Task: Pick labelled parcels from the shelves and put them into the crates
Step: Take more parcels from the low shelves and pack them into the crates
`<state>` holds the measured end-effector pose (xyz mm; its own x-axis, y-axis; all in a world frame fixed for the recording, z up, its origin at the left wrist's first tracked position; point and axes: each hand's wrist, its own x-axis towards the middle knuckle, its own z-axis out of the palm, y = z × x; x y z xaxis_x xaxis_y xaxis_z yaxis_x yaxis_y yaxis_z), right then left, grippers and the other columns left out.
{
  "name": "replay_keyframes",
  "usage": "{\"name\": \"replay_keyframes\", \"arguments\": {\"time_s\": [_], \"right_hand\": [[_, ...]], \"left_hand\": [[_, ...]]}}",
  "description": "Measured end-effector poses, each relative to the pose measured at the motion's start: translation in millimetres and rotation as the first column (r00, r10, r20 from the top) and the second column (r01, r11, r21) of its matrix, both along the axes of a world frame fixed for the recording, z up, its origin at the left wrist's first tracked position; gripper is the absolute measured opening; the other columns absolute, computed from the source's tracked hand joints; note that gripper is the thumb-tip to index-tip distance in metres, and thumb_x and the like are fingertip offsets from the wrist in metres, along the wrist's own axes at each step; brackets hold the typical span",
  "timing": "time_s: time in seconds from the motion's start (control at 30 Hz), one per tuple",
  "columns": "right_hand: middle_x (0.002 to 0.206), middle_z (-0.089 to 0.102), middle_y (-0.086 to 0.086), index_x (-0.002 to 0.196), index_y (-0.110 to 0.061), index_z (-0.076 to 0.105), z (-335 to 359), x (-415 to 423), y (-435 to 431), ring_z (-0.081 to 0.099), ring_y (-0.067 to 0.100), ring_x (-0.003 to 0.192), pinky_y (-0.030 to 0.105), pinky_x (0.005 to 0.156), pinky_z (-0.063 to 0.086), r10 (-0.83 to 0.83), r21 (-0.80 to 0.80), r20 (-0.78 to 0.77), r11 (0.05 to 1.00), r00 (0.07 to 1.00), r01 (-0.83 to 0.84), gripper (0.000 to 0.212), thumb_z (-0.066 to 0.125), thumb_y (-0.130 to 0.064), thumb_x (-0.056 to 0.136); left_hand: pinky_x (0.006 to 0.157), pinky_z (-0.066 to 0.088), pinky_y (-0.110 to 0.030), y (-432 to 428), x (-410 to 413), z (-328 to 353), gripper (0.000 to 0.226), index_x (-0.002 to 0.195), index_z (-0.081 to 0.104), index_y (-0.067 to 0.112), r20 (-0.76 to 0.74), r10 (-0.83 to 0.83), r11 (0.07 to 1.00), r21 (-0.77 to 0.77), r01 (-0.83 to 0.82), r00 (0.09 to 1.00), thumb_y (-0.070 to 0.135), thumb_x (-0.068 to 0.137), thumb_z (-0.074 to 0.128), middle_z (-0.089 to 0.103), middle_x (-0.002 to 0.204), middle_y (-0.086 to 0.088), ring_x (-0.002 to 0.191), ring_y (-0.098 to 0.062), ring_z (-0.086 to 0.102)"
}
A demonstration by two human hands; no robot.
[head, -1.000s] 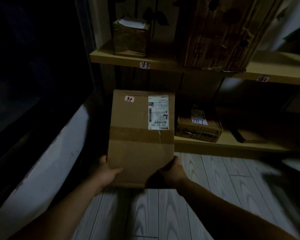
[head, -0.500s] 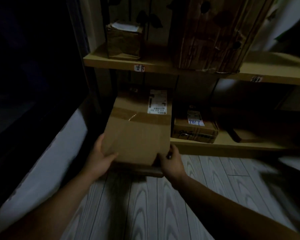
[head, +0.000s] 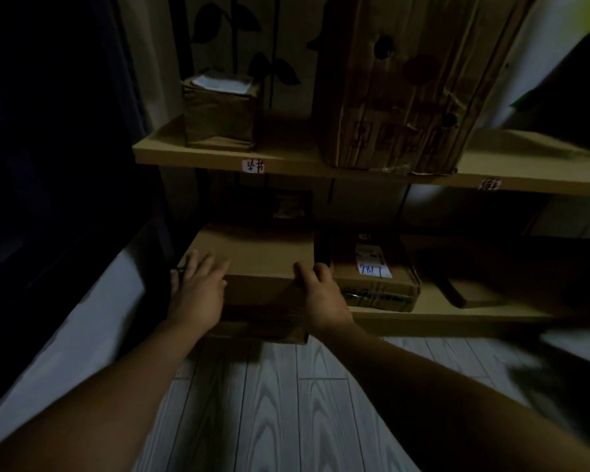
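Note:
A large brown cardboard parcel (head: pixel 263 253) lies flat on the lower shelf (head: pixel 457 316), its near end sticking out over the shelf edge. My left hand (head: pixel 198 291) lies on its near left corner with the fingers spread straight. My right hand (head: pixel 317 294) grips its near right corner, fingers curled over the top edge. The parcel's label is out of sight. Beside it on the right sits a smaller brown parcel (head: pixel 375 277) with a white label reading 9817.
The upper shelf (head: pixel 286 161) holds a small wrapped box (head: pixel 218 110) and a tall worn carton (head: pixel 406 80). Handwritten tags are stuck on the shelf edge. Another flat piece of cardboard (head: pixel 470 291) lies further right. A dark wall and pale ledge run along the left; grey plank floor is below.
The parcel, held upright a second ago, has been tipped flat and slid onto the lower shelf. My hands moved forward with it, and my left hand now lies flat on top.

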<state>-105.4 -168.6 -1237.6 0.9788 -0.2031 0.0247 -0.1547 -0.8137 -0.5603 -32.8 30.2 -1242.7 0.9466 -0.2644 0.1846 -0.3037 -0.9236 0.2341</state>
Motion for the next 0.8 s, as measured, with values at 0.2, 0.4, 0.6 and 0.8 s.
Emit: {"name": "replay_keyframes", "arguments": {"time_s": [0.2, 0.4, 0.6, 0.8], "right_hand": [[0.162, -0.012, 0.000, 0.153, -0.037, -0.004, 36, 21, -17, -0.007, 0.036, 0.148, 0.057, 0.118, 0.018, 0.070, 0.037, -0.268, 0.997, 0.961, -0.063, 0.100, 0.069, -0.027, 0.087], [0.147, 0.034, 0.009, 0.143, -0.032, 0.033, 57, -42, -44, 0.042, 0.030, 0.129, 0.047, 0.105, 0.043, -0.048, 0.034, -0.312, 0.997, 0.949, 0.062, 0.061, 0.063, -0.024, 0.090], [0.109, 0.058, 0.002, 0.116, -0.025, 0.053, 54, -54, -104, 0.060, 0.014, 0.090, 0.030, 0.079, 0.054, -0.034, 0.038, -0.285, 0.998, 0.958, 0.047, 0.022, 0.056, -0.021, 0.095], [0.134, 0.049, 0.008, 0.133, -0.023, 0.047, 41, -37, -179, 0.050, 0.026, 0.119, 0.035, 0.094, 0.044, -0.056, 0.046, -0.252, 0.996, 0.966, 0.070, 0.045, 0.063, -0.031, 0.092]], "left_hand": [[0.112, -0.002, -0.059, -16, 19, 36, 0.066, 0.150, 0.001, 0.034, -0.284, 0.019, 0.992, 0.127, 0.018, 0.959, 0.055, 0.095, 0.032, -0.011, 0.159, 0.000, 0.145, -0.024, -0.017], [0.113, -0.006, -0.058, -37, -18, 66, 0.073, 0.149, 0.000, 0.037, -0.313, -0.150, 0.979, 0.085, 0.184, 0.938, 0.059, 0.091, 0.038, -0.014, 0.159, 0.000, 0.144, -0.023, -0.019], [0.116, -0.006, -0.052, -87, -27, 82, 0.072, 0.149, 0.004, 0.037, -0.328, -0.251, 0.957, 0.056, 0.284, 0.911, 0.056, 0.091, 0.041, -0.012, 0.159, 0.002, 0.144, -0.021, -0.017], [0.118, -0.004, -0.048, -167, -37, 66, 0.073, 0.150, 0.006, 0.036, -0.328, -0.201, 0.978, -0.016, 0.208, 0.923, 0.055, 0.090, 0.045, -0.007, 0.159, 0.002, 0.145, -0.021, -0.014]]}}
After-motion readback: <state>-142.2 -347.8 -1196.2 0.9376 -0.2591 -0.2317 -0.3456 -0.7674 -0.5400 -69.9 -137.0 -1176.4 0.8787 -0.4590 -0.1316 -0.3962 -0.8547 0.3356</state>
